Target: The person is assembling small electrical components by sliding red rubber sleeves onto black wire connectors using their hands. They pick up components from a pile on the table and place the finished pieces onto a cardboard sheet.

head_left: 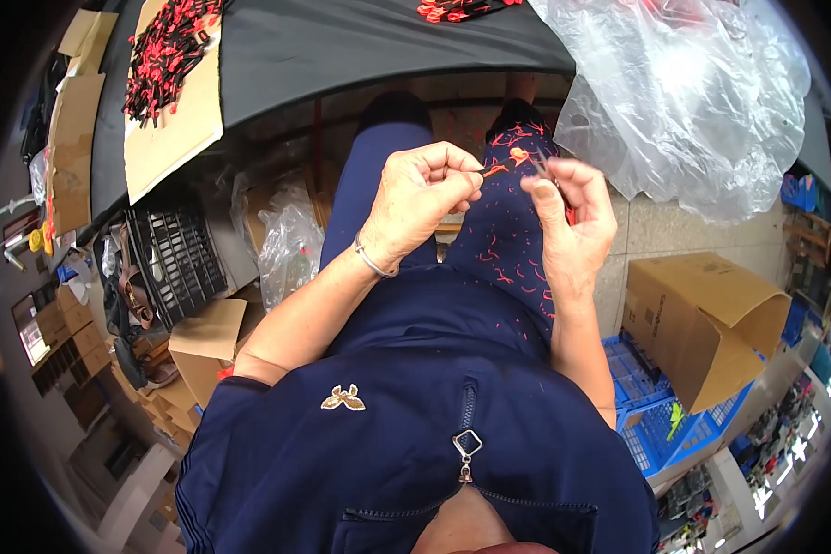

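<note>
My left hand (429, 194) pinches a small black-and-red cord pull (495, 170) between thumb and fingertips. Its red end points toward my right hand (574, 208). In the curled fingers of that hand are what look like small thread snips (541, 166), blurred, with thin blades close to the cord's red end. A bit of red shows at the palm. Below both hands, many short red thread scraps (500, 242) lie scattered over my dark blue right trouser leg.
A black-covered table (369, 51) spans the far side. A heap of black-and-red cord pulls (171, 60) lies on cardboard (162, 162); another bunch (457, 9) sits farther right. Clear plastic (674, 111) drapes the right corner. An open carton (692, 319) rests over blue crates (651, 439).
</note>
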Demonstrator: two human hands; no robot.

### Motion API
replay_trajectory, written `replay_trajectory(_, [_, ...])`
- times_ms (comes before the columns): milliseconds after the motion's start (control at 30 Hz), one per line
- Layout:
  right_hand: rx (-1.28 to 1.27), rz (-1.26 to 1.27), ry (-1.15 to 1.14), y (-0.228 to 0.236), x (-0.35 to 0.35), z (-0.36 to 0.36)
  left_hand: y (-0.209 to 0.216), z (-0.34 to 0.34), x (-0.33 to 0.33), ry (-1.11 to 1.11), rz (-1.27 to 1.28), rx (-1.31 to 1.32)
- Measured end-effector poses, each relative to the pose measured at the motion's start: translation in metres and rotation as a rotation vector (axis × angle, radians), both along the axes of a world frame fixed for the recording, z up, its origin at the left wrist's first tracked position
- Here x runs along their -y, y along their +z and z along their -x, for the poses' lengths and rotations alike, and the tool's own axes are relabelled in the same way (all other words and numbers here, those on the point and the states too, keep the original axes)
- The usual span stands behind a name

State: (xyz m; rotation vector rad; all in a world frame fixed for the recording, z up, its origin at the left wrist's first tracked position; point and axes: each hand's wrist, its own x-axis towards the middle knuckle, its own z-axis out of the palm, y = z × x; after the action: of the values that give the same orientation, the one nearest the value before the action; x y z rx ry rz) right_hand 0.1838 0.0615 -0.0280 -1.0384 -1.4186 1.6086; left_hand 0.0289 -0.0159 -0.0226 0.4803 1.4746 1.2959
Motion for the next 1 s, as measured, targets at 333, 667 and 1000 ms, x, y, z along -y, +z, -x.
replay_trajectory(333, [0.351,-0.391,0.036,0.000,0.024,-0.009,0.011,-0.003,0.011,-0.025,-0.075,-0.027])
replay_trajectory(667, [0.354,-0.663,0.022,0.003,0.023,-0.005,0.017,0.005,0.016,-0.090,-0.038,-0.081])
replay_trajectory(1000, [0.429,-0.898,0.067,0.008,0.013,0.001,0.010,0.014,0.012,-0.125,-0.047,0.154])
